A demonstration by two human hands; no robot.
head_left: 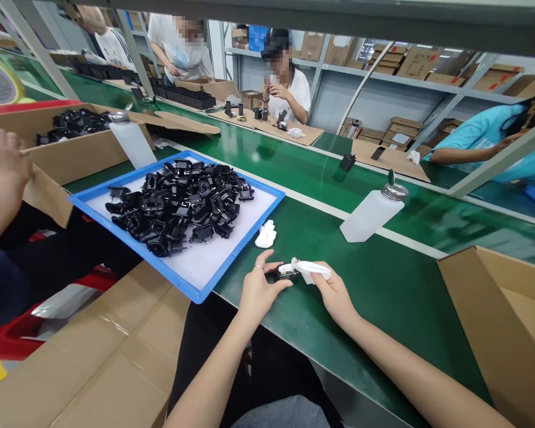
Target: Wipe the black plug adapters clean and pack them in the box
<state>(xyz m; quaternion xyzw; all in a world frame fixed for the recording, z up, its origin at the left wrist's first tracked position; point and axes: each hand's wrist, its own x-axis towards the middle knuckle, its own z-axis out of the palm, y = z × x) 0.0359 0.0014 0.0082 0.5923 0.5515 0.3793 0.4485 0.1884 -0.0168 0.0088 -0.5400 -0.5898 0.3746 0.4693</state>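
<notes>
A small black part [287,272] is held between the thumb and fingers of my left hand [261,285], over the green table. My right hand [332,291] pinches a white cloth [312,270], whose tip touches the part's upper side. Just behind my left hand lies a crumpled white tissue [266,234]. To the left, a blue-rimmed tray [245,252] with a white bottom holds a heap of black plastic parts [178,202].
White pump bottles stand at the right [372,217] and behind the tray [134,142]. Open cardboard boxes sit at the right edge [494,321] and far left [89,157]. A neighbour's hand [4,157] is at the left; people work across the green belt [294,160].
</notes>
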